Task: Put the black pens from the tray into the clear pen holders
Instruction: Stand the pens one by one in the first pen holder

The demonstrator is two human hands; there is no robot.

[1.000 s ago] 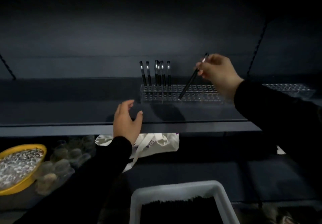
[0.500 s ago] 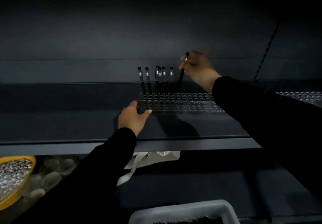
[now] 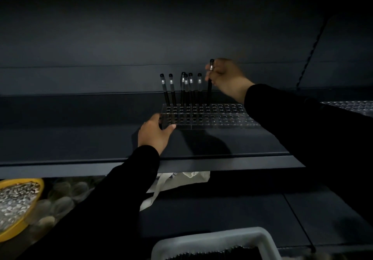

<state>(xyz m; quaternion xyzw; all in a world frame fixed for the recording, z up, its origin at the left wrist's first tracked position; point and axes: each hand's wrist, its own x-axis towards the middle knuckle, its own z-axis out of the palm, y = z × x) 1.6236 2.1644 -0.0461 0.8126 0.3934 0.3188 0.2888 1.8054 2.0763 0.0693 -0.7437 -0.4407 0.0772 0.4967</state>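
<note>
A clear pen holder (image 3: 220,116) with many round holes lies on a dark shelf. Several black pens (image 3: 182,89) stand upright in its back left holes. My right hand (image 3: 227,76) pinches one more black pen (image 3: 210,86) near its cap, holding it upright just right of the standing row, its tip down at the holder's back row. My left hand (image 3: 154,132) grips the holder's front left corner. A grey tray (image 3: 214,237) with black pens in it sits at the bottom edge, partly cut off.
A second clear holder (image 3: 351,108) lies on the shelf at far right. Below the shelf are a white cloth bag (image 3: 177,181), a yellow bowl (image 3: 24,207) of small pieces and some clear wrapped items (image 3: 62,197). The shelf's front edge (image 3: 222,163) runs across the middle.
My right hand swung the pen from a slant over the middle of the holder to upright beside the standing pens. My left hand moved up from the shelf edge onto the holder's corner.
</note>
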